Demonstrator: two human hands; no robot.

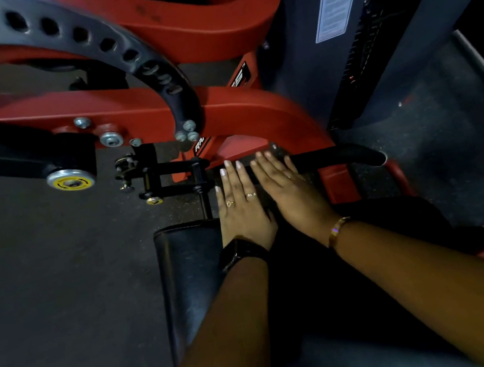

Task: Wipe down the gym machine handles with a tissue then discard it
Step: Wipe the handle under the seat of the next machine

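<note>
The left hand [239, 206] and right hand [291, 194] lie flat, fingers straight, side by side over the black handle [335, 157] beyond the front edge of the seat [191, 270], likely a stiff bar to wrap; no tissue shows.

The dark speckled floor [45, 293] carries the red machine frame [254, 108]. A black pad [188, 271] stands above it in front of me, and my left hand [243, 211] and right hand [291, 191] seem to lie flat at its far end.
</note>
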